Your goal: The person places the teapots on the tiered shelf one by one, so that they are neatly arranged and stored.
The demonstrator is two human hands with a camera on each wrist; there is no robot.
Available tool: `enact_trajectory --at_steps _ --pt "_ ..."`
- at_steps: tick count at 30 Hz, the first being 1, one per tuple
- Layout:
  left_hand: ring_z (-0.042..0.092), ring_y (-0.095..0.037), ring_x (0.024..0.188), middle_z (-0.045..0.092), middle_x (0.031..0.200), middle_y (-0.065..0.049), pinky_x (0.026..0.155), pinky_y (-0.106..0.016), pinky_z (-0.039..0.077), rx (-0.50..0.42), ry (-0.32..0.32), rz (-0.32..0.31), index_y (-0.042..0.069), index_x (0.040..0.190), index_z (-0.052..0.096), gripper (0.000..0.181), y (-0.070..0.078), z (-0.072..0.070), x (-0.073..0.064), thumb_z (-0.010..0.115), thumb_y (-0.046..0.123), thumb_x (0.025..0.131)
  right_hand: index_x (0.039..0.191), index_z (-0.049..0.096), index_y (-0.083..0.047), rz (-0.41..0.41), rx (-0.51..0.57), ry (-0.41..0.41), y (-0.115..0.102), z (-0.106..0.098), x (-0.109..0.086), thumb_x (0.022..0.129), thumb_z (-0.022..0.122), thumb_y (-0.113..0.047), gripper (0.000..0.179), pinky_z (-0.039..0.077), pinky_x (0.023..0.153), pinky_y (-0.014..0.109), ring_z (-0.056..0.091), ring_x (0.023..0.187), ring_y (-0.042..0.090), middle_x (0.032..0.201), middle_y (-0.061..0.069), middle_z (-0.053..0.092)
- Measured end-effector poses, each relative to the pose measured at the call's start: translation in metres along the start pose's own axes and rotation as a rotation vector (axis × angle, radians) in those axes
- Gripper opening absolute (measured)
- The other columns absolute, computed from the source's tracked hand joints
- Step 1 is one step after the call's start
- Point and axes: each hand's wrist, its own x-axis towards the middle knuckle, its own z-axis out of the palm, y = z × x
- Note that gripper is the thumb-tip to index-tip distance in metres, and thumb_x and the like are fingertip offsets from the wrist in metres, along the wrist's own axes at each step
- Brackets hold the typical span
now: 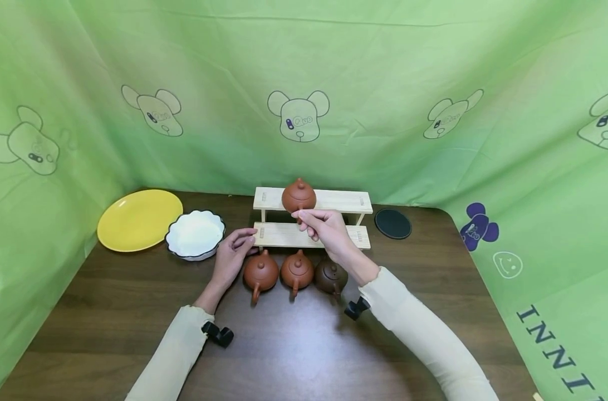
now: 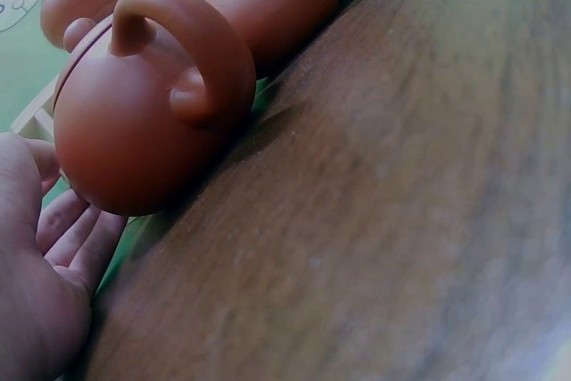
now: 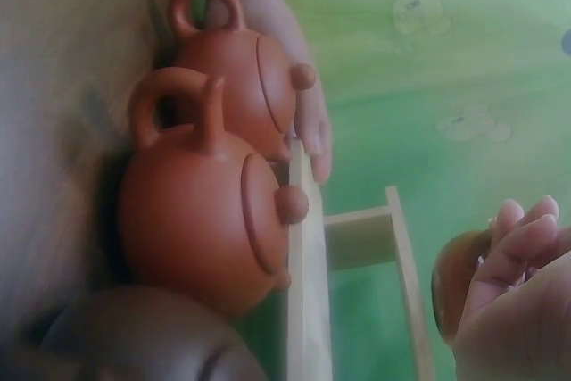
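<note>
My right hand (image 1: 326, 227) pinches the handle of a reddish-brown clay teapot (image 1: 299, 196), which is at the upper tier of a pale wooden two-step rack (image 1: 284, 236). In the right wrist view the fingers partly cover this teapot (image 3: 455, 283). At the rack's lower left end, my left hand (image 1: 232, 253) touches the board with its fingertips. Close beside that hand stands another reddish-brown teapot (image 1: 260, 273), its looped handle (image 2: 210, 51) large in the left wrist view. A third reddish-brown teapot (image 1: 297, 274) and a dark brown one (image 1: 331, 277) continue the row before the rack.
Left of the rack are a white scalloped bowl (image 1: 196, 234) with a dark rim and a yellow oval plate (image 1: 140, 220). A round black coaster (image 1: 393, 223) lies to its right. Green printed cloth (image 1: 304, 161) closes off the back and sides of the wooden table (image 1: 294, 356).
</note>
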Motion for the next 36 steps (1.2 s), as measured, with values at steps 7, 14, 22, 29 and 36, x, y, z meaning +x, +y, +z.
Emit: enact_trajectory --at_steps 7,14,22,29,36 --pt "0.078 -0.006 0.097 0.073 0.128 -0.034 0.088 -0.027 0.069 -0.012 -0.011 0.002 -0.010 0.133 0.071 0.026 -0.003 0.000 -0.001 0.068 -0.003 0.108 0.124 0.075 0.016 0.002 0.017 -0.006 0.004 0.018 0.011 0.112 0.067 -0.008 0.027 0.042 0.050 0.011 0.053 0.061 0.000 0.072 -0.006 0.068" --pt "0.077 -0.004 0.098 0.077 0.124 -0.027 0.088 -0.025 0.069 0.001 -0.001 -0.001 -0.011 0.133 0.070 0.026 -0.003 0.000 -0.001 0.068 0.001 0.110 0.122 0.076 0.016 -0.024 -0.008 0.019 0.011 0.033 0.019 0.112 0.067 -0.006 0.026 0.044 0.049 0.012 0.055 0.059 0.000 0.072 -0.006 0.069" --pt "0.078 -0.005 0.096 0.077 0.124 -0.027 0.087 -0.025 0.069 0.003 0.005 -0.001 -0.010 0.133 0.070 0.026 -0.003 -0.001 -0.001 0.067 0.000 0.110 0.118 0.080 0.012 -0.060 -0.039 0.074 0.010 0.042 0.026 0.110 0.072 -0.010 0.025 0.044 0.048 0.013 0.055 0.057 0.002 0.068 -0.006 0.070" --pt "0.077 -0.004 0.097 0.076 0.127 -0.029 0.087 -0.025 0.069 0.006 0.002 -0.014 -0.009 0.134 0.070 0.026 -0.003 0.000 0.000 0.068 0.001 0.110 0.116 0.081 0.012 -0.039 -0.028 0.118 0.009 0.044 0.030 0.109 0.074 -0.011 0.025 0.043 0.046 0.012 0.055 0.054 0.001 0.066 -0.006 0.069" --pt "0.078 -0.004 0.095 0.074 0.128 -0.033 0.086 -0.025 0.069 -0.008 0.005 -0.005 -0.010 0.133 0.070 0.026 -0.003 -0.001 0.001 0.068 -0.001 0.109 0.121 0.079 0.011 -0.003 0.001 0.090 0.010 0.042 0.031 0.111 0.071 -0.014 0.028 0.041 0.046 0.013 0.054 0.055 0.001 0.070 -0.006 0.070"
